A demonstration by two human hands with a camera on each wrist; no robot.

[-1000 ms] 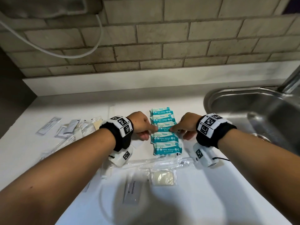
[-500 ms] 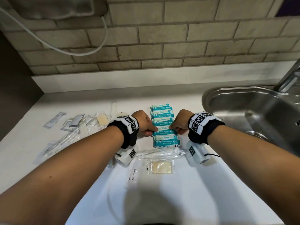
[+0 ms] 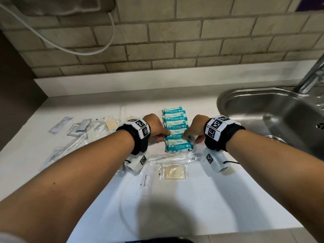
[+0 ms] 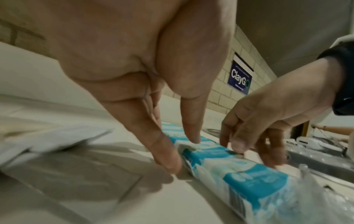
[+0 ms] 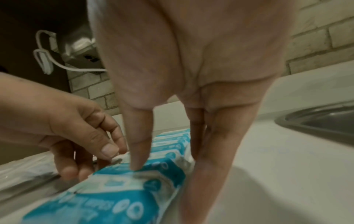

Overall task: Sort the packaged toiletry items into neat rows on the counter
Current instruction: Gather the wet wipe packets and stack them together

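Head view: five teal mini wipes packs point(image 3: 176, 130) lie in one column on the white counter point(image 3: 219, 190), running away from the person, left of the sink point(image 3: 273, 116). The left hand point(image 3: 155, 127) and right hand point(image 3: 197, 128) flank the fourth pack point(image 3: 175, 135). A second ago they bracketed the pack one place farther back, so the squaring-up has moved one pack nearer and seems almost finished. Loose clear sachets point(image 3: 84, 130) sit well apart to the left, a soap sachet point(image 3: 173, 172) and toothpaste packet point(image 3: 145, 183) nearer the person, all unsorted.

Left wrist view: the fingers point(image 4: 168, 159) are nearly straight, one tip against the pack's end and the thumb on top; nothing is gripped.

Right wrist view: the fingers point(image 5: 206, 174) stretch down against the opposite end with the thumb on top, pressing rather than holding.
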